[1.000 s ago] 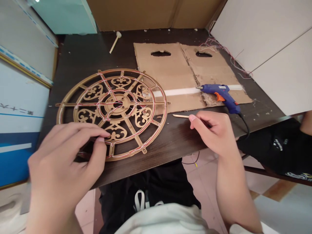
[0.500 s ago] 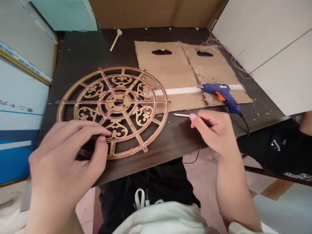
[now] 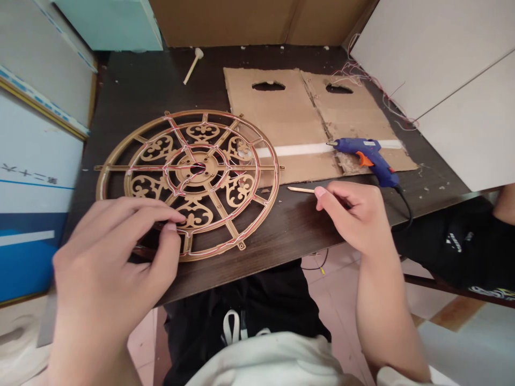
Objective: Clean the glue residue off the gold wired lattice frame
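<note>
A round gold ornamental frame point(image 3: 225, 214) with spokes, scrollwork and a hub lies flat on the dark table. Thin red and white wires point(image 3: 174, 124) run along its rings and some spokes. Over its near left part is my left hand point(image 3: 120, 257), thumb and forefinger brought together at the middle ring, just beside a scroll piece; whatever sits between the fingertips is hidden. My right hand point(image 3: 354, 214), to the right of the frame, pinches a thin pointed wooden stick point(image 3: 301, 189). The stick points left towards the frame's rim without touching it.
Beyond my right hand, a blue glue gun point(image 3: 362, 147) with an orange trigger rests on flattened cardboard point(image 3: 277, 118); its black cord point(image 3: 407, 206) drops off the table edge. A small pale mallet-shaped stick point(image 3: 193, 65) lies at the back. Loose wires point(image 3: 382, 96) trail along the right panel.
The whole view has shifted very slightly. Both hands keep nearly the same pose, and the frame, stick and glue gun stay where they were.
</note>
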Tool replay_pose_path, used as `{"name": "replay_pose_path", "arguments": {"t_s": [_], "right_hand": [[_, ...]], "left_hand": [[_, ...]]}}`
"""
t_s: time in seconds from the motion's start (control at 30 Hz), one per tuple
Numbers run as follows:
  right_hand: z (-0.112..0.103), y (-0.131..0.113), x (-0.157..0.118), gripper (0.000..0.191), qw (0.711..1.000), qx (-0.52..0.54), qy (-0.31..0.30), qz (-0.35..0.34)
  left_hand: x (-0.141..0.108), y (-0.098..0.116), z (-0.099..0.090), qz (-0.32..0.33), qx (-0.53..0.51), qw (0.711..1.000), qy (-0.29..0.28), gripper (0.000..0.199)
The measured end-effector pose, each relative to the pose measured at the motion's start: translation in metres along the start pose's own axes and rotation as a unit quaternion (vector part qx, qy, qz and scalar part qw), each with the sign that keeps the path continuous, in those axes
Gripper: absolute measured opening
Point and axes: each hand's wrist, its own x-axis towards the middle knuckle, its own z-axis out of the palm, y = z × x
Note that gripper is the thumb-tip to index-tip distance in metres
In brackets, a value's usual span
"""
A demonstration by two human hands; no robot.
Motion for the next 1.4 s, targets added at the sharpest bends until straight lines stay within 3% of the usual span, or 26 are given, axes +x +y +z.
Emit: {"name": "replay_pose_path", "arguments": {"t_s": [0.33,0.5,0.67,0.83,1.03,1.27,1.4], "right_hand": [[0.0,-0.001,0.001,0.039,1.0,0.004,-0.001,0.0],[-0.006,-0.012,0.015,0.035,1.0,0.008,0.007,-0.009],[-0.008,-0.03,0.045,0.025,0.998,-0.009,-0.045,-0.045],[0.004,-0.043,0.093,0.011,0.984,-0.091,-0.117,-0.1],[0.031,-0.041,0.14,0.015,0.971,-0.179,-0.089,-0.132],[0.036,-0.025,0.139,0.017,0.985,-0.121,-0.099,-0.067],[0.035,-0.019,0.139,0.018,0.989,-0.085,-0.094,-0.079]], "left_hand": [[-0.001,0.001,0.001,-0.003,0.011,1.0,0.004,0.01],[-0.002,-0.002,0.003,0.006,0.012,1.0,0.007,0.009],[-0.003,-0.003,0.003,0.025,0.014,0.999,0.013,0.009],[-0.002,-0.001,0.0,0.021,0.016,1.0,-0.002,0.011],[0.0,-0.001,0.0,0.029,0.019,0.999,0.005,0.012],[-0.001,-0.004,0.0,0.045,0.016,0.999,0.008,0.011],[-0.001,-0.003,0.001,0.033,0.011,0.999,0.007,0.012]]}}
